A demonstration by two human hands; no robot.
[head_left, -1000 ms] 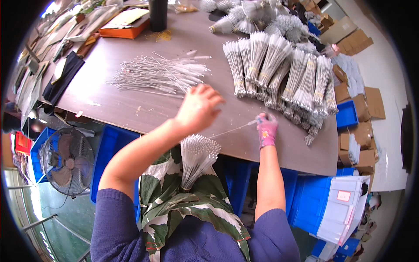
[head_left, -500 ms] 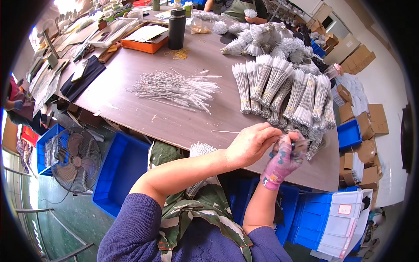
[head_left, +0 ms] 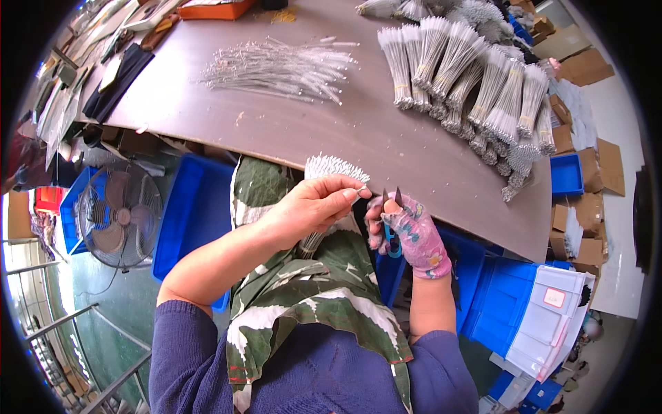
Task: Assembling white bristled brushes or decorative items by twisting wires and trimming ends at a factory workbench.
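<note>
My bare left hand (head_left: 323,204) is closed, thumb and forefinger pinched at their tips; whatever is between them is too small to make out. My right hand (head_left: 414,234), in a pink flowered fingerless glove, is closed around small snips (head_left: 393,243) with a blue handle. Their dark blades point up and stand slightly apart, close to the left fingertips. Behind my left hand a bundle of thin white-tipped wire brushes (head_left: 334,168) stands upright on my lap, its middle hidden by the hand. A loose heap of similar brushes (head_left: 283,69) lies on the table.
Many tied brush bundles (head_left: 462,76) are piled at the table's (head_left: 276,131) right. An orange box (head_left: 217,10) sits at the far edge. Blue crates (head_left: 189,214) and a standing fan (head_left: 121,216) are to my left; a blue and white crate (head_left: 527,310) is at my right.
Both hands have come from over the table's right part down to the left, above my lap. The view has tilted downward. The snips' blades now show clearly.
</note>
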